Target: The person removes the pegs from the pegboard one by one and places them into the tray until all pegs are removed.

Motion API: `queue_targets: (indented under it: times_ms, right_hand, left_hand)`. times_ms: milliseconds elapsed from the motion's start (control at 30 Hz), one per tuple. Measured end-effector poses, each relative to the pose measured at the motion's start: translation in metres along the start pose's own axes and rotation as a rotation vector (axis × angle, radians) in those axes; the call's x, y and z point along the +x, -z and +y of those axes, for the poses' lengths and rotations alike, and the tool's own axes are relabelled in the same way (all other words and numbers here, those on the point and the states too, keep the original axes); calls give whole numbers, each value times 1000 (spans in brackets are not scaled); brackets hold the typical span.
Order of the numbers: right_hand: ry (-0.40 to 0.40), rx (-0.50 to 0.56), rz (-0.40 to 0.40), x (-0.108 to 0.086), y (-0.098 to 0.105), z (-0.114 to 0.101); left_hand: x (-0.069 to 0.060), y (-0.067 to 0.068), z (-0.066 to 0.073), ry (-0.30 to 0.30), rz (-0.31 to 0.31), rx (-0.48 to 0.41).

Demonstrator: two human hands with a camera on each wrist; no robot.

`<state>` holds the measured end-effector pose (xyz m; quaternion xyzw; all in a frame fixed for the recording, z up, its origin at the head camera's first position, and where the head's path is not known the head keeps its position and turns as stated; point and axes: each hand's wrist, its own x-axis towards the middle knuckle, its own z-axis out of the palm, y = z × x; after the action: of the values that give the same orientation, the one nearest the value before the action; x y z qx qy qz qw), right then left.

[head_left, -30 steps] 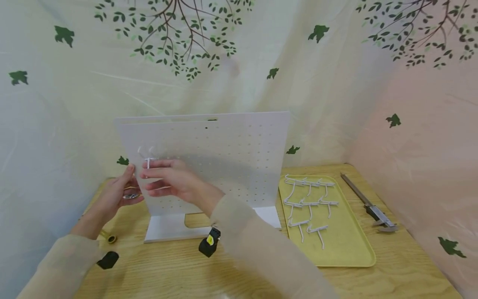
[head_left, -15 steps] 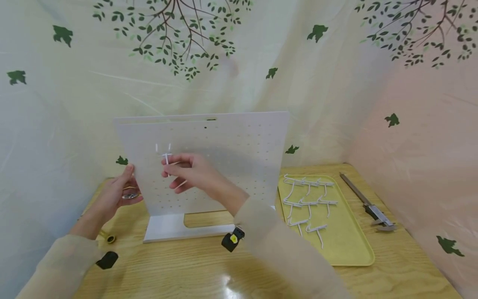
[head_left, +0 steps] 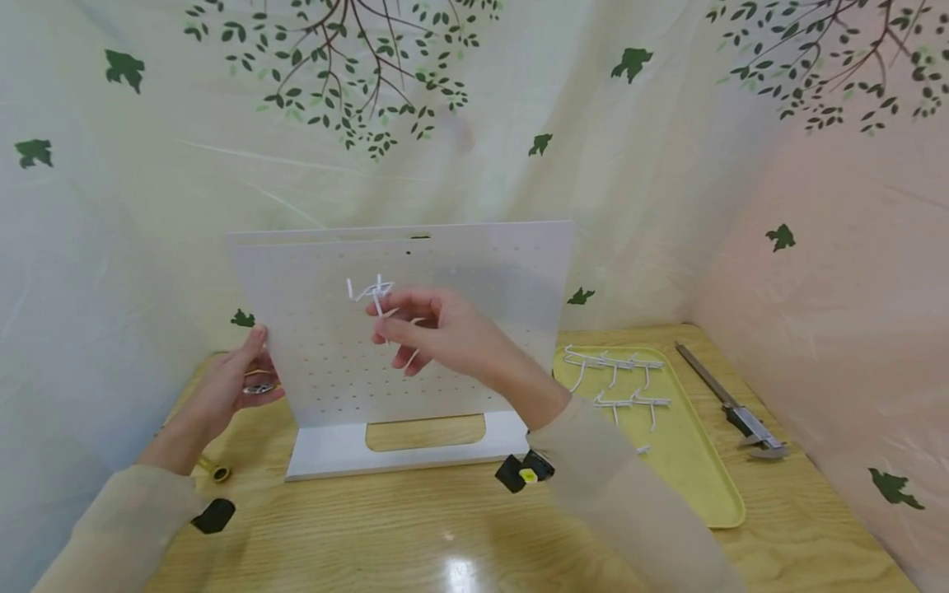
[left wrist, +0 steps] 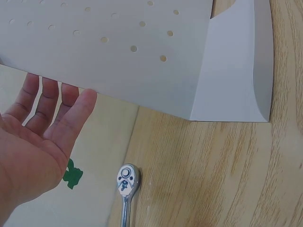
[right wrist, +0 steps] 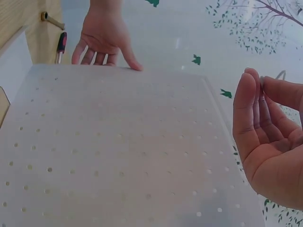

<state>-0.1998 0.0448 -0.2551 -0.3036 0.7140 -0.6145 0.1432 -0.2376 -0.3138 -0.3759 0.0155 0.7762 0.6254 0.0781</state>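
Observation:
A white pegboard stands upright on its base, rows of small holes across its face. My left hand holds its left edge, thumb on the front and the other fingertips behind, as the left wrist view shows. In front of the board my right hand pinches a white wire pegboard hook by its stem, its prongs pointing up. Most of that hook is hidden by the fingers in the right wrist view. Several similar hooks lie in rows on a yellow tray, partly covered by my right sleeve.
A caliper lies right of the tray. Left of the board, a ratchet wrench and a brass-coloured tool lie on the wooden table. A red-and-black handle shows beyond the board. A curtain with leaf prints hangs behind.
My right hand has moved rightwards across the board with the hook, which has turned and tilted. The left hand keeps its hold on the board's edge.

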Motion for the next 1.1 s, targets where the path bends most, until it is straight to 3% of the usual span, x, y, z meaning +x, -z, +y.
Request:
queue_targets:
  times_ms: [300, 733, 1100]
  right_hand:
    - [25, -93, 61, -32, 28, -2]
    - [-19, -189, 128, -84, 71, 22]
    - [-68, -188, 187, -129, 105, 39]
  left_hand:
    - [0, 2, -1, -9, -10, -14]
    - [-1, -1, 0, -20, -3, -9]
    - [-2, -2, -1, -31, 2, -23]
